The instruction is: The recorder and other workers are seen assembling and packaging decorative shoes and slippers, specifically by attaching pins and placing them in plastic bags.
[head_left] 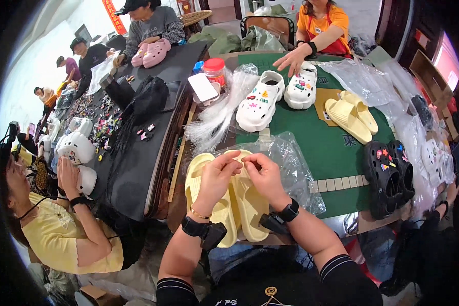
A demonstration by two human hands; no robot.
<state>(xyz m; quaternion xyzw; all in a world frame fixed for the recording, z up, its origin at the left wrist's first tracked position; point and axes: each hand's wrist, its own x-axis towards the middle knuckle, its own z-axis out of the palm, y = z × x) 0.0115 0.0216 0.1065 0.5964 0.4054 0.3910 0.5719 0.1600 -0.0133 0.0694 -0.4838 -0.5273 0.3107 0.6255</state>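
Note:
My left hand (217, 176) and my right hand (264, 176) meet above a pair of pale yellow slide sandals. Thumbs and fingers of both are pinched close together. Anything between the fingertips is too small to make out. The left slide (222, 217) and the right slide (253, 211) lie side by side at the table's near edge, toes pointing away from me, their straps partly behind my hands. A clear plastic bag (290, 168) lies crumpled just beyond and right of the slides. Each of my wrists wears a black strap with a small box.
White clogs with charms (260, 102), another yellow pair (349, 117) and black clogs (387, 176) stand on the green tabletop (296, 143). A bundle of clear strips (222, 109) lies left, near a red-lidded jar (214, 71). A co-worker's hand (296, 57) reaches over white clogs; other people sit at left.

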